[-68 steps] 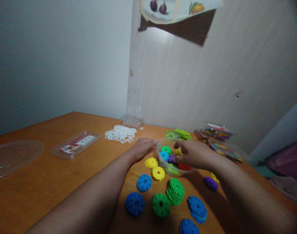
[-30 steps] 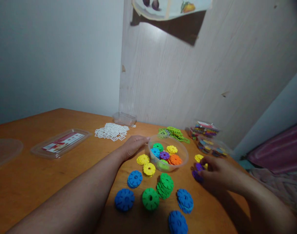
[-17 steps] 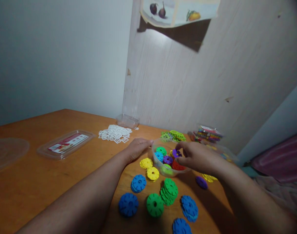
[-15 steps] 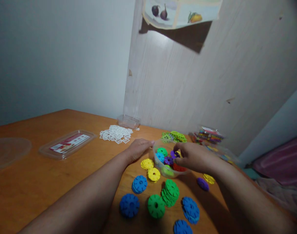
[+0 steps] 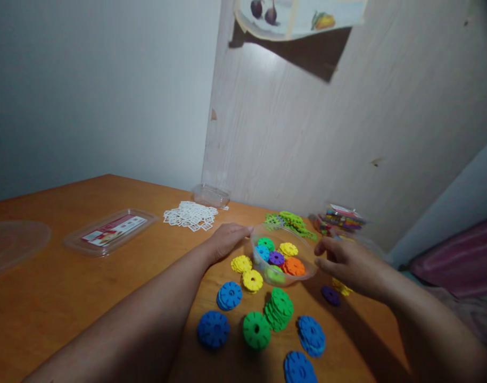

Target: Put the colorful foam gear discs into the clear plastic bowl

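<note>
My left hand (image 5: 229,238) holds the left rim of a clear plastic bowl (image 5: 307,272), fingertips at its edge. Inside lie notched plastic discs in stacks: a green stack (image 5: 266,244), a light blue one (image 5: 262,252), purple (image 5: 276,258), yellow (image 5: 288,249) and orange (image 5: 294,266). Just right of the bowl hovers my right hand (image 5: 343,260), thumb and fingers apart, with nothing visible between them. Below it on the table are purple discs (image 5: 331,296) and yellow discs (image 5: 342,287), partly hidden by the hand.
Nearer me stand green discs (image 5: 256,331), blue discs (image 5: 213,330) and yellow discs (image 5: 252,281). Behind are white lattice pieces (image 5: 190,215), a clear tray (image 5: 210,196) and lime-green pieces (image 5: 291,221). A labelled lid (image 5: 113,231) lies left; packed containers (image 5: 343,218) stand at back right.
My right hand has come out of the bowl and moved right, and the purple disc it was touching no longer shows at its fingers. My left hand stays at the rim.
</note>
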`<state>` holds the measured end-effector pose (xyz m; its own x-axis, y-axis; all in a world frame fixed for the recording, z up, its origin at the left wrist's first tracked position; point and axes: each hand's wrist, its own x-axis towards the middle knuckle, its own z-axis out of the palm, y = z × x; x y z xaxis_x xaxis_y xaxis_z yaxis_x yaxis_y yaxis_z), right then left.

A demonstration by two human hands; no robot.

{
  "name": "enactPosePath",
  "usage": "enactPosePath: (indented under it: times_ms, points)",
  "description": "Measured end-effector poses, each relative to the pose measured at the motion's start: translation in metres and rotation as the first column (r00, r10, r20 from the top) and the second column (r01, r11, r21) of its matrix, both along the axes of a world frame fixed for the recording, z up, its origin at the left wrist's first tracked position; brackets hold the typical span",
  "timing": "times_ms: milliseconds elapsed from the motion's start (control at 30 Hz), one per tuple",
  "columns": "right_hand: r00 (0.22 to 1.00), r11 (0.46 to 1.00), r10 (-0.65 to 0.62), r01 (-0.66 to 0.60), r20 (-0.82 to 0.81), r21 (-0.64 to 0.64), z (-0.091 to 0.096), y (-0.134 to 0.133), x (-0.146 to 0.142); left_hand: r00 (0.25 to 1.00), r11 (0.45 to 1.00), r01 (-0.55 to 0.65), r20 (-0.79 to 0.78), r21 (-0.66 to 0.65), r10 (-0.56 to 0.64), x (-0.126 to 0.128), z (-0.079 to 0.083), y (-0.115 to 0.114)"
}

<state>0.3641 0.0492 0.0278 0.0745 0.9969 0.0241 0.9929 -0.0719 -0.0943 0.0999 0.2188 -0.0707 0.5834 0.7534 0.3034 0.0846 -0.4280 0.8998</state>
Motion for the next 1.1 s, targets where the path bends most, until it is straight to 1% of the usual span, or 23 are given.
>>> enactPosePath:
  times_ms: [100, 167, 233, 300, 400, 500, 667, 767, 833, 900, 967, 1033, 1100]
  points:
    - [0.995, 0.998, -0.063, 0.061, -0.079, -0.022, -0.016, -0.022, 0.021, 1.000, 0.999, -0.023, -0.002, -0.024, 0.023, 0.001, 0.000, -0.001]
    - [0.981, 0.992, -0.117, 0.107, -0.154, -0.067, -0.029, -0.032, 0.029, 1.000, 0.999, -0.030, -0.005, -0.038, 0.030, 0.001, 0.000, -0.002]
    - [0.958, 0.982, -0.167, 0.140, -0.233, -0.127, -0.042, -0.039, 0.034, 1.000, 0.999, -0.021, -0.003, -0.042, 0.021, 0.001, 0.000, -0.002]
    - [0.940, 0.976, -0.189, 0.146, -0.284, -0.164, -0.054, -0.040, 0.040, 1.000, 0.999, -0.009, -0.004, -0.049, 0.009, 0.001, 0.000, -0.001]
    - [0.946, 0.976, -0.182, 0.141, -0.268, -0.166, -0.066, -0.036, 0.049, 1.000, 0.998, -0.006, -0.015, -0.062, 0.005, 0.001, 0.000, 0.001]
    - [0.962, 0.976, -0.171, 0.135, -0.214, -0.172, -0.071, -0.030, 0.054, 0.999, 0.998, -0.022, -0.029, -0.052, 0.021, 0.001, 0.000, 0.001]
    - [0.981, 0.973, -0.146, 0.119, -0.127, -0.196, -0.069, -0.026, 0.047, 0.998, 0.997, -0.058, -0.042, -0.041, 0.056, 0.000, 0.000, -0.001]
    - [0.981, 0.976, -0.136, 0.109, -0.136, -0.189, -0.066, -0.028, 0.042, 0.999, 0.998, -0.041, -0.037, -0.043, 0.039, 0.000, 0.000, -0.001]
    - [0.975, 0.976, -0.154, 0.125, -0.161, -0.177, -0.061, -0.031, 0.042, 0.998, 0.999, -0.044, -0.040, -0.032, 0.043, -0.001, 0.000, 0.000]
    - [0.969, 0.978, -0.181, 0.158, -0.168, -0.138, -0.052, -0.034, 0.042, 0.998, 0.999, -0.043, -0.047, -0.011, 0.042, -0.001, 0.001, 0.000]
    - [0.971, 0.984, -0.174, 0.166, -0.165, -0.057, -0.042, -0.036, 0.041, 0.999, 1.000, -0.022, -0.045, 0.001, 0.022, -0.001, 0.001, 0.000]
    - [0.980, 0.993, -0.105, 0.113, -0.167, 0.037, -0.029, -0.036, 0.034, 0.999, 1.000, -0.010, -0.035, 0.001, 0.010, 0.000, 0.002, -0.001]
    - [0.987, 0.994, -0.019, 0.036, -0.161, 0.102, -0.015, -0.031, 0.021, 0.999, 1.000, -0.024, -0.032, -0.005, 0.024, 0.000, 0.001, -0.002]
